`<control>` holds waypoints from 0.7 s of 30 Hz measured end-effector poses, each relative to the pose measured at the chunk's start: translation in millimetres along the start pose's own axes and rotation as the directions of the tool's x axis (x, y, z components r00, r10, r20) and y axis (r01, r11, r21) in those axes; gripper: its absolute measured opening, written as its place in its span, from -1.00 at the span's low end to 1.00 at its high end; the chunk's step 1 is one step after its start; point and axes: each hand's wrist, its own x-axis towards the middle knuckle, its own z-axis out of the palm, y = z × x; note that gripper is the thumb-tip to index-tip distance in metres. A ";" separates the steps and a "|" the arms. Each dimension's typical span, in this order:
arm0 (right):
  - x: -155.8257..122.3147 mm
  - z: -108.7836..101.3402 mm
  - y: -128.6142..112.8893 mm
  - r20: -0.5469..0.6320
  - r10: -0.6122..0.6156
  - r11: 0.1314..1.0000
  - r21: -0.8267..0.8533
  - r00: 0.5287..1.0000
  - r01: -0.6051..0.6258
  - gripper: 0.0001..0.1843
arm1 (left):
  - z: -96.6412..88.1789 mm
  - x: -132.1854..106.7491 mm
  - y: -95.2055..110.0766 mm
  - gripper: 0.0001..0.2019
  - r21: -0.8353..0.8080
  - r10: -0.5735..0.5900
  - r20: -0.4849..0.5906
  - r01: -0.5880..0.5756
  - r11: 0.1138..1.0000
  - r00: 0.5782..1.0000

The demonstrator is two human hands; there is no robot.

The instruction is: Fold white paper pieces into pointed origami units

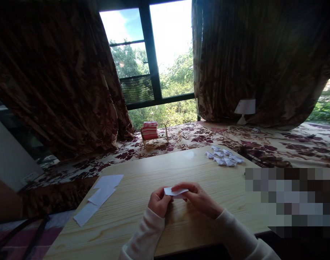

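Directly below the head camera, both hands meet over the near middle of the pale wooden surface (143, 173). The left hand (159, 203) is curled nearly closed, thumb and fingertips pinching the left end of a small white folded paper piece (176, 191). The right hand (199, 199) closes over the piece's right end and top edge, its fingers bent down across it. Gripped from both ends, the piece sits just above the wood, probably so that it stays flat and steady between the fingers.

To the left, flat white paper sheets (100, 196) lie loosely overlapped near the surface's edge, within reach of the left hand. At the far right corner a small heap of folded white paper shapes (224, 157) sits well apart from the hands, seemingly set aside there. Beyond the surface lie a floral maroon bedspread (208, 135), a red-and-white striped stack on a little wooden stand (150, 130), a white table lamp (245, 108), heavy brown curtains (59, 79) and a bright window (165, 54).
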 end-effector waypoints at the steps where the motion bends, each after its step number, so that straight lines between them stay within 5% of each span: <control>1: 0.2 -0.2 0.9 -0.001 0.006 1.000 -0.003 1.000 -0.006 -0.76 | 0.8 -0.7 1.9 -0.72 0.002 0.010 -0.017 -0.010 1.000 1.000; 13: -2.0 1.5 -1.7 0.062 -0.057 0.995 -0.074 0.996 0.061 -0.76 | 1.6 -2.9 25.4 -0.81 -0.020 -0.061 -0.028 0.061 0.998 0.998; 21: -2.5 -0.2 3.4 0.047 -0.213 0.939 -0.266 0.976 0.218 -0.72 | 1.0 -0.4 13.7 -0.72 -0.145 -0.213 0.031 0.215 0.966 0.977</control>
